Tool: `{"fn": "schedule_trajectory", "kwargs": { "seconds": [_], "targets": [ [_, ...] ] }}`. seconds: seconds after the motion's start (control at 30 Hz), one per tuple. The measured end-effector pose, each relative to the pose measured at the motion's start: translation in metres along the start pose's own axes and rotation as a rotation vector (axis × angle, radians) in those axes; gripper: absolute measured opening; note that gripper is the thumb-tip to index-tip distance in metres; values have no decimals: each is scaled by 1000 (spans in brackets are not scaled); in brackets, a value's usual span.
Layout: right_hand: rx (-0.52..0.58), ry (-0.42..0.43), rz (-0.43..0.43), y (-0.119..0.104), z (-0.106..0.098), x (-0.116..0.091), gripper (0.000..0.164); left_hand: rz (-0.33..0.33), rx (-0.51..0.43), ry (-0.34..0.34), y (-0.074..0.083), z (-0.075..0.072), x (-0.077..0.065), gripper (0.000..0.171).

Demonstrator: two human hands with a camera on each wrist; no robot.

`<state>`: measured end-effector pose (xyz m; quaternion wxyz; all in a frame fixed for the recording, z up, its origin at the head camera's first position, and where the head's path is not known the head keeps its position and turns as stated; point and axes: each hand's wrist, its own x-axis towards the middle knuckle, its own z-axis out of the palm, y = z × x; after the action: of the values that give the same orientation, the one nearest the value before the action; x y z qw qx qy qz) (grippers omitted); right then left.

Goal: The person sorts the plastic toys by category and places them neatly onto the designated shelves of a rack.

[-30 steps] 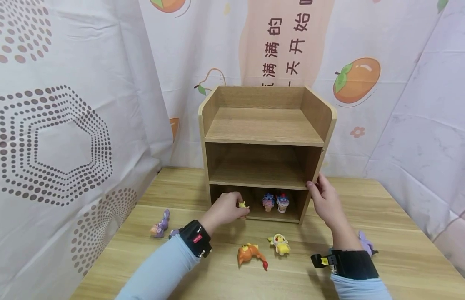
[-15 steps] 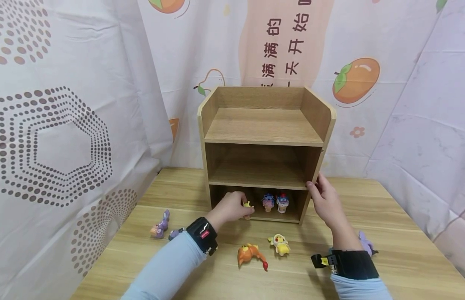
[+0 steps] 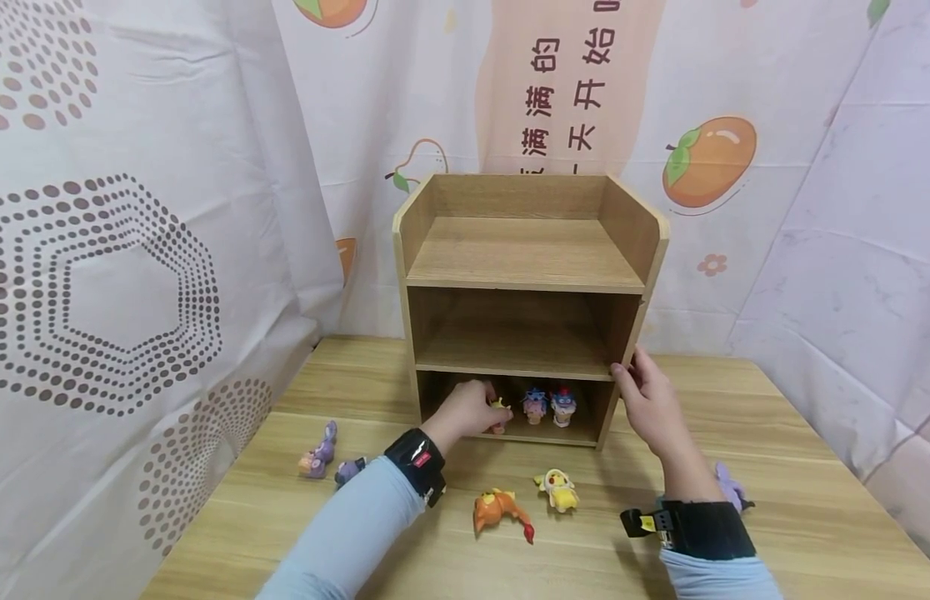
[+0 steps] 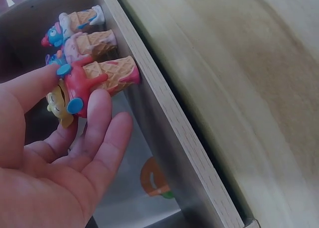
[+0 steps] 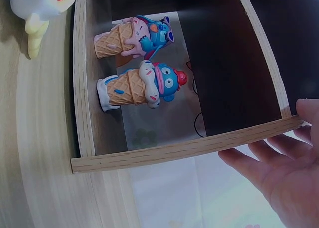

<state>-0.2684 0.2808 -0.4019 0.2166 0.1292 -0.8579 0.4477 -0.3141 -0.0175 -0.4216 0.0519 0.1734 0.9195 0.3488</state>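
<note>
My left hand [image 3: 465, 410] reaches into the bottom compartment of a small wooden shelf [image 3: 525, 254]. Between its thumb and fingers it pinches an ice-cream cone figurine [image 4: 113, 73] with a yellow head and red drips, held upright near the compartment's floor; whether the base touches cannot be told. Beside it stand two more cone figurines, a pink-topped blue one [image 5: 144, 39] and a white-topped blue one with a red cap [image 5: 134, 86]. My right hand [image 3: 652, 404] grips the shelf's right side panel, thumb at the front edge and fingers behind.
On the table before the shelf lie an orange figurine [image 3: 497, 507] with a red-tipped tail and a yellow figurine [image 3: 558, 490] in a white hood. Purple figurines lie at left [image 3: 320, 454], by the left forearm [image 3: 350, 471], and behind the right wrist [image 3: 729, 486]. Printed curtains hang behind.
My left hand has moved right with the cone figurine, bringing it closer to the two standing cone figurines. The right hand keeps its grip on the side panel.
</note>
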Motion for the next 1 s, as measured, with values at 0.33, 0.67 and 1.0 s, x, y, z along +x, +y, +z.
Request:
{"fn": "schedule_trajectory", "kwargs": {
  "seconds": [0.33,0.67,1.0],
  "targets": [
    [11,0,-9,2,0,0,55,-32,-45,1,3,2,7,30],
    [12,2,-4,1,0,0,55,-85,-50,5,10,5,10,24],
    [30,9,-6,1,0,0,53,-118,-61,-3,10,11,18,29]
  ]
}}
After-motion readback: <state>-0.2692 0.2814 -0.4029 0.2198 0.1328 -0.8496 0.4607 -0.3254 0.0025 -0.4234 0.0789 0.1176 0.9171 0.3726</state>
